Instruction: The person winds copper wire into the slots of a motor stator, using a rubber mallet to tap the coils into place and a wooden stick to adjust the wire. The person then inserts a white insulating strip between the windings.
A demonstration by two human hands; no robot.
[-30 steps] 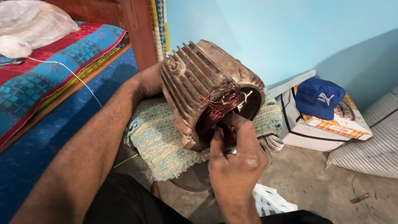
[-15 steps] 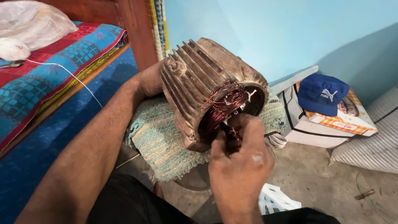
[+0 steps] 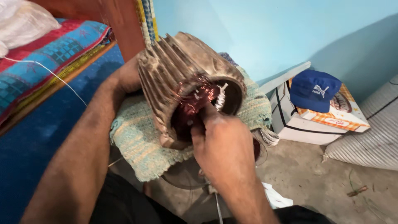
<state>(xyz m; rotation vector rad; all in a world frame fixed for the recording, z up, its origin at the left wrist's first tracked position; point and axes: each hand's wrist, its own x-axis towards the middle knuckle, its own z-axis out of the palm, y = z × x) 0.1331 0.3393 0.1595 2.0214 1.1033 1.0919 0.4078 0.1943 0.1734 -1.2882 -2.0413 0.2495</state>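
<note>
Resting on its side on a pale green woven cloth (image 3: 137,145), a finned motor stator housing (image 3: 174,79) sits w/ its open end tilted toward the camera. Copper windings (image 3: 195,97) bunch up at the mouth of the bore, reddish & shiny, w/ white insulation strips (image 3: 220,96) sticking out beside them.

Right hand (image 3: 224,145) is at the opening, fingers (image 3: 199,137) pushed in among the wires at the lower edge of the bore; looks pinched on the winding, but fingertips are hidden inside, so exact grip can't be told. Left hand (image 3: 126,76) is behind the housing on its far-left side, pressed against the fins, mostly hidden by the casing; curled round it as far as can be seen.

Cloth lies over a round dark stand, only partly visible below. Left: blue surface w/ a red/blue patterned mat (image 3: 49,54) & a thin white cord (image 3: 54,76) across it. Right, well apart: a white box (image 3: 298,122) on the concrete floor (image 3: 323,186), a blue cap (image 3: 313,89) on top, grey woven sack (image 3: 369,137) beside it.
</note>
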